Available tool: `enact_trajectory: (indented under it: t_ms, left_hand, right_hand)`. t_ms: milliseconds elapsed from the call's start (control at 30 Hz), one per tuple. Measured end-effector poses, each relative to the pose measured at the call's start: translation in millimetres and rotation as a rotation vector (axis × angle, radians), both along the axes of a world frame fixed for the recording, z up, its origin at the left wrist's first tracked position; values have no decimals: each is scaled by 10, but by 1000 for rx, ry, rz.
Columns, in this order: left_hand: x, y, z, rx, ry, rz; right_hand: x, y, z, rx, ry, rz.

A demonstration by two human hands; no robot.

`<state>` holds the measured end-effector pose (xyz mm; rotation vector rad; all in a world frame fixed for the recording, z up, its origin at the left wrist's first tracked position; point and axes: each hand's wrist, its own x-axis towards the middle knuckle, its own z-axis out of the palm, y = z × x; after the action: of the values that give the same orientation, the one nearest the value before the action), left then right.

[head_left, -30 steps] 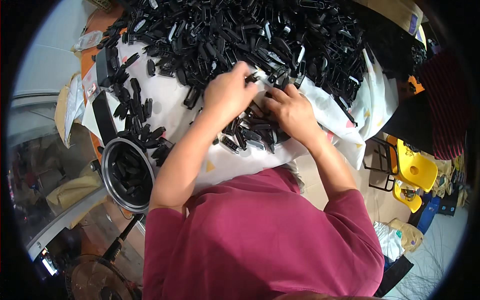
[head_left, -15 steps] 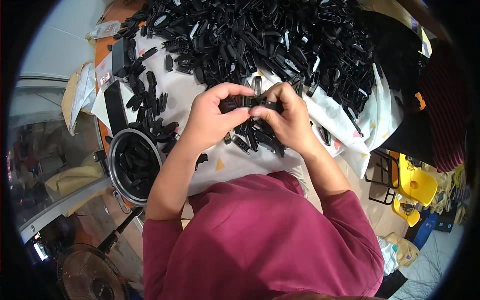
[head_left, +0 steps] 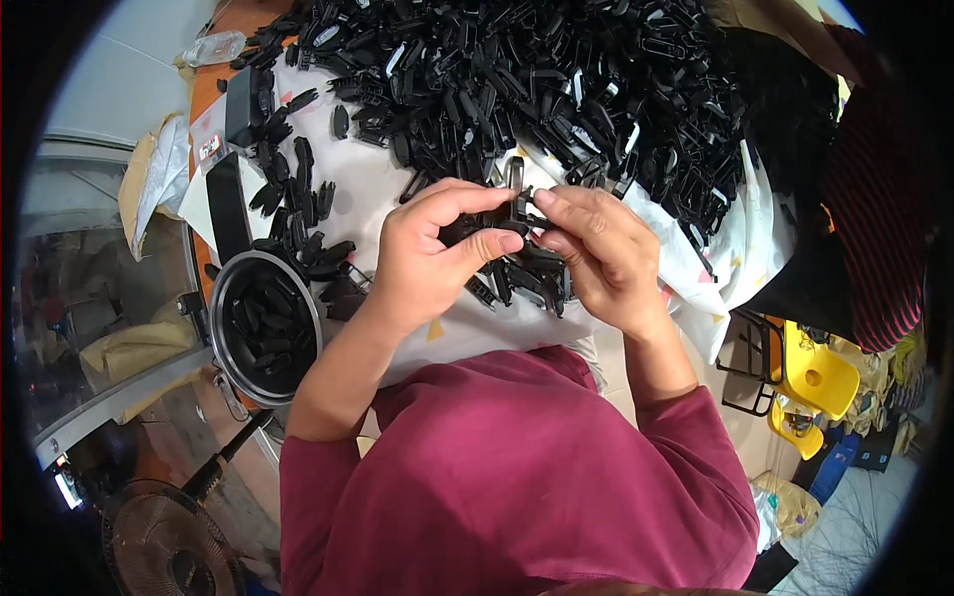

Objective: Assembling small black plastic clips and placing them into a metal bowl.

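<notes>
Over the near edge of the table, my left hand (head_left: pixel 422 253) pinches a small black plastic part (head_left: pixel 518 207) between thumb and fingers. My right hand (head_left: pixel 611 253) faces it from the right, its thumb and fingers closed at the part's right side; what exactly sits in those fingertips is too small to make out. Beneath both hands lie several loose black parts (head_left: pixel 532 283), partly hidden by them. A huge heap of similar black plastic parts (head_left: pixel 537 89) spreads just beyond my hands, some with shiny strips.
A round metal-rimmed pot (head_left: pixel 220 343) with black parts inside stands at the left, by the table's edge. Loose parts (head_left: pixel 303 179) lie on the white patterned sheet (head_left: pixel 368 204). A clear bottle (head_left: pixel 214 48) is far left. A person in a striped sleeve (head_left: pixel 884 228) is at the right.
My right hand has shifted slightly right and turned, its fingers now straighter. The left hand has stayed near its place, and its thumb has moved a little to the right.
</notes>
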<state>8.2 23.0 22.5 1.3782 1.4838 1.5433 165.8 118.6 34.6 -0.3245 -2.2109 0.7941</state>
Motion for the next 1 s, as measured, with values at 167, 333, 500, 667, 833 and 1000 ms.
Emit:
enact_trajectory:
  t_ms: [167,333,500,667,833,1000]
  left_hand:
    - [1,-1,26,-20,-87,20]
    - [-44,53,-11,112,123,-54]
    - [277,27,-271,-154,-909,9]
    - [307,34,-233,-216,-769,77]
    - [209,-389,-308,-242,-996,-55]
    - [-301,-1062,-123,-248,234,565]
  right_hand:
    - [67,-13,12,14,-35,-28]
    - [106,-18,27,26,-86,32]
    - [-24,-206,-239,74,-7,-172]
    - [-53,-304,-412,-41,58,-304]
    - [59,-604,-443,-1047,-33,-31]
    - [43,-220,-471,-267,-361,-136]
